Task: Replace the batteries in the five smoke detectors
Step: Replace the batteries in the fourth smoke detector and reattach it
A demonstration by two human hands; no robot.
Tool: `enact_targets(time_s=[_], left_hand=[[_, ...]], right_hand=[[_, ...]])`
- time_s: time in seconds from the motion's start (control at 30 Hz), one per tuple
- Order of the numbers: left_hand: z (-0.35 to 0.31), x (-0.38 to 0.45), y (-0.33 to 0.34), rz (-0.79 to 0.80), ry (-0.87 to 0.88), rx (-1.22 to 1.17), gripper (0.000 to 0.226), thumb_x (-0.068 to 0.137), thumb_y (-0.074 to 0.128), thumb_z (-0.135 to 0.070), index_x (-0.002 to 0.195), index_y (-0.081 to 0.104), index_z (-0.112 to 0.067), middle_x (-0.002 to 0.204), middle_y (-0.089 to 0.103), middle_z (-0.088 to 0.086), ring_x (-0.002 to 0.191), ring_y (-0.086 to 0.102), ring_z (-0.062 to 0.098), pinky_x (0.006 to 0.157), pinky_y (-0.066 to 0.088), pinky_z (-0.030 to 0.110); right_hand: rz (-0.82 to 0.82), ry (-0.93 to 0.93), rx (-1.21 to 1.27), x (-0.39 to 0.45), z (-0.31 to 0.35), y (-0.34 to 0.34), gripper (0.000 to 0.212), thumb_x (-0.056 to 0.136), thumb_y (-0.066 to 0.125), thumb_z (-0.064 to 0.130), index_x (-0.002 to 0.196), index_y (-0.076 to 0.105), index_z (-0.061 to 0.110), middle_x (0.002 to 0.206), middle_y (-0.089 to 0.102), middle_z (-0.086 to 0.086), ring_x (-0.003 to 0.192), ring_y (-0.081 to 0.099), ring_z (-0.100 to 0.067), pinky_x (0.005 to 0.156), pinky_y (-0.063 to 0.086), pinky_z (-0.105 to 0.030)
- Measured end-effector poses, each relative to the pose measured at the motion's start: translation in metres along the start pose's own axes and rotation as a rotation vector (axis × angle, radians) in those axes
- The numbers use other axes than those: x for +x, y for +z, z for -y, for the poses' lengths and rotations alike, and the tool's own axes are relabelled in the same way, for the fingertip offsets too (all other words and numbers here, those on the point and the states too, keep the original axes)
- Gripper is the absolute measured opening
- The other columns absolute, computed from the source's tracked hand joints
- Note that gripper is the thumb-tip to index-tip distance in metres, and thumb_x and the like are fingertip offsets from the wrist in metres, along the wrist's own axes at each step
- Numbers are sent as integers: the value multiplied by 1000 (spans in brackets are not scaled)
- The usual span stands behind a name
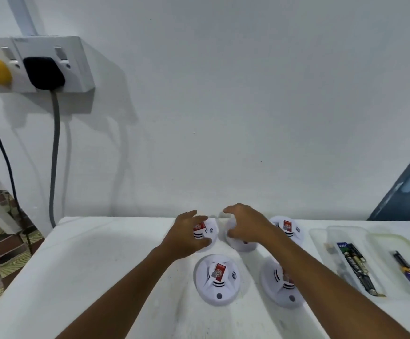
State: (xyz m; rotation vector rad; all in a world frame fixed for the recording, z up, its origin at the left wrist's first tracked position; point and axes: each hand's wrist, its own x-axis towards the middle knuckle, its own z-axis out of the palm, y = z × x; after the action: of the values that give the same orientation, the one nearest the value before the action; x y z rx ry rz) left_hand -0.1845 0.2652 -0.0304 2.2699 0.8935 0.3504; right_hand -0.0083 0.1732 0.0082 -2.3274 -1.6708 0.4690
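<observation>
Both hands are reaching forward over the white worktop (101, 253) to the back row of round white plastic smoke detectors. The left hand (186, 237) is curling round the back-left detector (207, 232); the right hand (245, 226) is cupping the back-middle detector (241, 245). Wall is lying just behind; batteries are lying in clear trays (321, 237) rightward.

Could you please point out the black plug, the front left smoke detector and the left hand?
black plug (44, 72), head view, middle of its body.
front left smoke detector (217, 281), head view, its dome.
left hand (189, 234), head view, its back.
</observation>
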Motion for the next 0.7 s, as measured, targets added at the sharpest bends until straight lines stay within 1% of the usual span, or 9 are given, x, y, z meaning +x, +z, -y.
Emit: enact_targets(time_s=[0.07,0.1,0.17,0.23,0.37,0.47,0.53,0.6,0.7], left_hand=[[2,2,7,55,-21,98,75,76,76,-42,142,44,-24,154,31,4,142,24,19,113,24,27],[4,2,9,58,-25,127,75,77,75,-42,143,42,-26,155,29,4,143,22,19,113,24,30],[4,3,11,42,-22,141,73,77,74,-41,142,43,-27,154,31,3,142,23,19,112,25,30],[6,4,12,32,-14,139,72,77,74,-40,142,43,-28,154,32,1,141,24,18,112,26,31],[7,6,10,69,-24,165,76,78,73,-44,145,39,-28,156,29,3,143,21,20,114,23,33],[-2,6,10,-5,29,200,73,83,69,-43,146,37,-25,155,29,8,145,17,26,116,19,37],[-14,5,9,-117,85,113,63,87,66,-36,143,42,-21,151,37,7,143,25,24,114,25,36],[-32,3,5,-184,93,-64,52,89,65,-31,137,48,-19,145,46,2,135,39,20,110,33,33],[-65,-1,2,-123,-48,-357,44,94,56,-36,136,48,-24,142,49,-1,125,50,20,107,40,38]], right_hand=[[71,17,-81,-6,-13,-1,71,72,76,28,137,48,21,130,53,-3,114,54,-22,82,47,-30],[105,22,-113,-9,-17,0,76,70,79,33,137,47,21,129,52,-3,115,53,-21,83,47,-31],[138,31,-153,-11,-23,5,87,67,82,39,141,40,23,131,47,-1,121,47,-21,87,45,-33],[124,29,-163,-12,-26,11,91,66,82,38,143,35,24,133,45,-1,123,45,-21,89,45,-33],[37,11,-144,-11,-29,20,81,67,78,32,138,38,26,128,47,-3,119,48,-26,94,42,-36],[-8,20,-189,-13,-26,20,81,64,77,43,133,39,28,125,50,-3,118,43,-27,95,37,-40],[-73,11,-192,-16,-23,17,88,61,78,47,136,37,26,130,45,-4,120,37,-27,95,37,-40],[-165,-22,-141,-23,-18,8,95,60,80,45,140,32,25,134,42,-3,121,34,-26,94,40,-39],[-284,-135,-99,-39,-2,-11,102,61,77,36,146,22,25,138,41,-3,124,34,-26,96,39,-39]])
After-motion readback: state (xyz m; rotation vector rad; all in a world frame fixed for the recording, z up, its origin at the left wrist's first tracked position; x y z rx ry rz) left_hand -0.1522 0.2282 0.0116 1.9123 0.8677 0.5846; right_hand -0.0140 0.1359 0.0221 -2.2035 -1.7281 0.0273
